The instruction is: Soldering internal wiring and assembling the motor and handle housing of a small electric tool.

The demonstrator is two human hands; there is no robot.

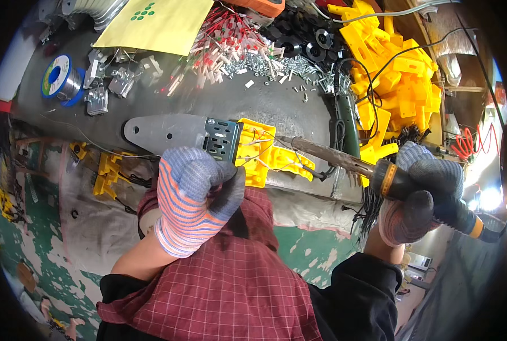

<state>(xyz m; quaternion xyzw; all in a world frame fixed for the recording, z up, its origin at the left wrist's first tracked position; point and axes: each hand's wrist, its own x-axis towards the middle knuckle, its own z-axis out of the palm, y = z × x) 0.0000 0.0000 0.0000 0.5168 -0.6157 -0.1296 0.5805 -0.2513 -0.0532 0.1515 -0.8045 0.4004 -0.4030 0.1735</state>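
My left hand [191, 193], in a striped knit glove with dark fingertips, is closed beside a yellow plastic housing [255, 152]. A thin strand of solder wire [103, 149] runs into its grip; the pinch itself is partly hidden. Thin wires cross the housing's open inside. Joined to the housing on its left are a black slotted plate [221, 140] and a flat grey tapered piece [168, 133]. My gloved right hand [418, 193] grips the black handle of a soldering iron [344, 159]. The iron's tip reaches the housing's upper right part.
A solder spool [63, 79] stands at the left near small metal brackets [97, 99]. Behind lie red-and-white leads [216, 48], loose screws [259, 65], black round parts [316, 42] and a yellow sheet [157, 23]. Yellow housings [398, 74] are heaped right, crossed by black cable [370, 79].
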